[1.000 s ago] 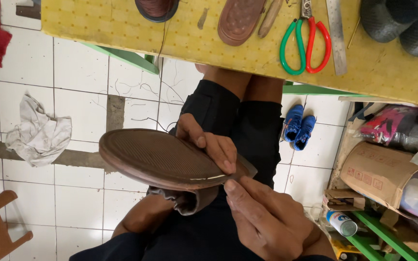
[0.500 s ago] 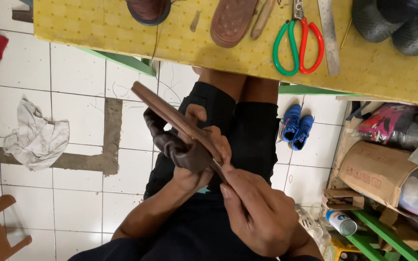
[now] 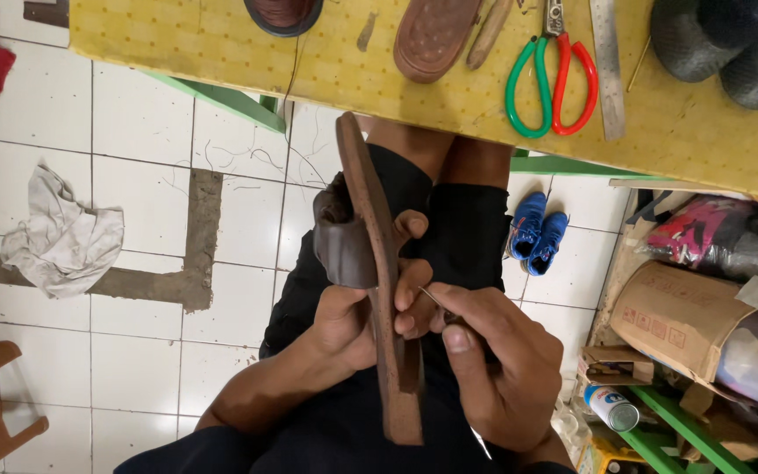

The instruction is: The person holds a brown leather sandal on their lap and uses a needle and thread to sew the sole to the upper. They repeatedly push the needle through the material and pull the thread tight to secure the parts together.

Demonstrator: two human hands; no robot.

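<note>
Clamped on edge above the lap, a brown sandal (image 3: 377, 290) is held by the left hand (image 3: 353, 320), whose fingers are wrapped around the sole from the strap side so that their tips show on the far face, beside the right hand. A thin metal tool, seemingly a needle or awl (image 3: 432, 300), is pinched between the thumb and fingers of the right hand (image 3: 493, 369), and its tip is brought against the rim of the sole just where the left fingertips rest. The sandal is turned so that the sole runs lengthwise away from the body, one end near the yellow worktable (image 3: 221, 53) and the other down by the lap, with the dark leather strap (image 3: 342, 246) bulging out to the left. The sole is judged to be light and fairly stiff, with some give along its length, while the strap looks soft and pliable; a hold at mid-length, close to the strap, seems best for keeping it from twisting under the tool's pressure. The sandal is thus set between the two hands, touched by both. On the worktable are seen another sole (image 3: 436, 35), scissors with one green and one red handle (image 3: 553, 83) and a metal ruler (image 3: 607, 70). A crumpled cloth (image 3: 63, 237) lies on the tiled floor.
</note>
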